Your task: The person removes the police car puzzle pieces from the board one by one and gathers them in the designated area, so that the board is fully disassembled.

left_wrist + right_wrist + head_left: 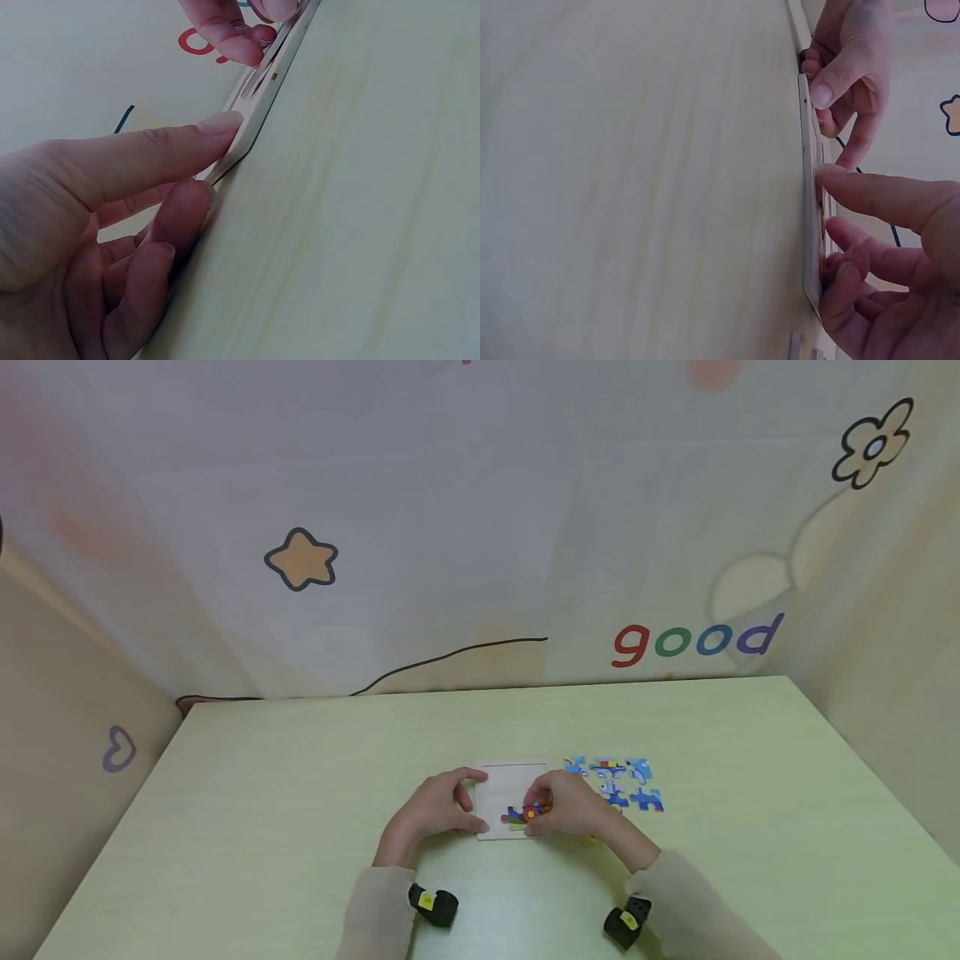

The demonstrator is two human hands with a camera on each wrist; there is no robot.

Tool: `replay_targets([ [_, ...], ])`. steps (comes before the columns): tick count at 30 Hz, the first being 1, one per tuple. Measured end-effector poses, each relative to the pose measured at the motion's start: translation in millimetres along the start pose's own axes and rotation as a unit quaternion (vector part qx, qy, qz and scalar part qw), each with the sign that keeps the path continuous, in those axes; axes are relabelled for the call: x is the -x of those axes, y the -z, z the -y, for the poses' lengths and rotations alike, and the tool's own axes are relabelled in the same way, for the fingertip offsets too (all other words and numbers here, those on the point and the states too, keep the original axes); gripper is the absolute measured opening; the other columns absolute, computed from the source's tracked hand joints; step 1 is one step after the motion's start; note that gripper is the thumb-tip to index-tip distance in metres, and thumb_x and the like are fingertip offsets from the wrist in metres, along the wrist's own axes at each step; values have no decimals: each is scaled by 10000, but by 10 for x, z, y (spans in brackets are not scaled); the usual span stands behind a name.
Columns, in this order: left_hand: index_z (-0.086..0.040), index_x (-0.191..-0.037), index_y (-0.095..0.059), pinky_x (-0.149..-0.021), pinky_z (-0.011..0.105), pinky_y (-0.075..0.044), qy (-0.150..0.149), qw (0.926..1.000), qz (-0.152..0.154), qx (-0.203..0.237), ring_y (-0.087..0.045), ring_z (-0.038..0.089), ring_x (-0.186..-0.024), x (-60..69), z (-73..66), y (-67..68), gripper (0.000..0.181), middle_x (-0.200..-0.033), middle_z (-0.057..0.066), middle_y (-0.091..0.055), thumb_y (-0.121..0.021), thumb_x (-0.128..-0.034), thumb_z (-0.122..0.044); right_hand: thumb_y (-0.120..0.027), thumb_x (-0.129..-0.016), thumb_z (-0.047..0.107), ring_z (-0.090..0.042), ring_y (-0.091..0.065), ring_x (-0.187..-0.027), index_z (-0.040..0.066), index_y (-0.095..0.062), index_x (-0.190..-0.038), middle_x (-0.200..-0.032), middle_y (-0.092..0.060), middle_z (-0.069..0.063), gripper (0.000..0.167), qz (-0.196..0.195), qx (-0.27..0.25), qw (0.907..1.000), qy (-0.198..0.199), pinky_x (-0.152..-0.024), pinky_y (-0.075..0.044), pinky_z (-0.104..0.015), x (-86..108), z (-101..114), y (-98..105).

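A white jigsaw tray point(498, 785) lies on the table between both hands. My left hand point(438, 806) holds its left side, thumb at the near corner and a finger near the far one; the thumb rests over the tray's rim point(255, 120) in the left wrist view. Inside the tray, along its near side, sit colourful puzzle pieces point(513, 816). My right hand point(573, 803) pinches a red and blue puzzle piece point(533, 812) low over the tray, partly hidden by the fingers. From the right wrist, its fingertips point(836, 174) touch down close to the tray's surface.
Several loose blue puzzle pieces point(647, 798) lie right of the tray, some hidden behind the right hand. The pale wooden table point(262, 827) meets a printed cloth backdrop point(450, 527) at its far edge. A black wrist camera point(442, 907) sits on each sleeve.
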State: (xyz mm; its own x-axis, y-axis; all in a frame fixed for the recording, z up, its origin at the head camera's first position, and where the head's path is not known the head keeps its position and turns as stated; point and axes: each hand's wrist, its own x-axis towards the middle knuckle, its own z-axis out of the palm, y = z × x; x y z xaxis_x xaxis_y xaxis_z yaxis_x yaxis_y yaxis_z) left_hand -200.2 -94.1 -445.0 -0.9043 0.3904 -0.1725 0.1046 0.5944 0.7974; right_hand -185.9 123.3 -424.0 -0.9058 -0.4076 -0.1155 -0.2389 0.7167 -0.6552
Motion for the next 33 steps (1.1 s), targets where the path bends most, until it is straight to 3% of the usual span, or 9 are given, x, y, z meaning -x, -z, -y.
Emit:
replay_targets([
  [22,-145,-1208,-560,-603,282,-370,49,10000,-26,-43,-465,159,-627,14,-16,-2,607,-723,16,-523,-817,-659,-174,-757,-723,76,-141,-455,-694,67,-534,-854,-745,-508,-7,260,195,-21,9997,119,-617,-405,-254,18,17,-16],
  [33,-145,-1212,-559,-616,285,-370,34,9999,-18,-98,-466,159,-634,5,-15,-8,607,-722,15,-528,-816,-662,-178,-653,-796,2,-106,-472,-642,101,-597,-883,-743,-538,26,143,334,-225,9949,925,-583,-420,-228,59,-37,5],
])
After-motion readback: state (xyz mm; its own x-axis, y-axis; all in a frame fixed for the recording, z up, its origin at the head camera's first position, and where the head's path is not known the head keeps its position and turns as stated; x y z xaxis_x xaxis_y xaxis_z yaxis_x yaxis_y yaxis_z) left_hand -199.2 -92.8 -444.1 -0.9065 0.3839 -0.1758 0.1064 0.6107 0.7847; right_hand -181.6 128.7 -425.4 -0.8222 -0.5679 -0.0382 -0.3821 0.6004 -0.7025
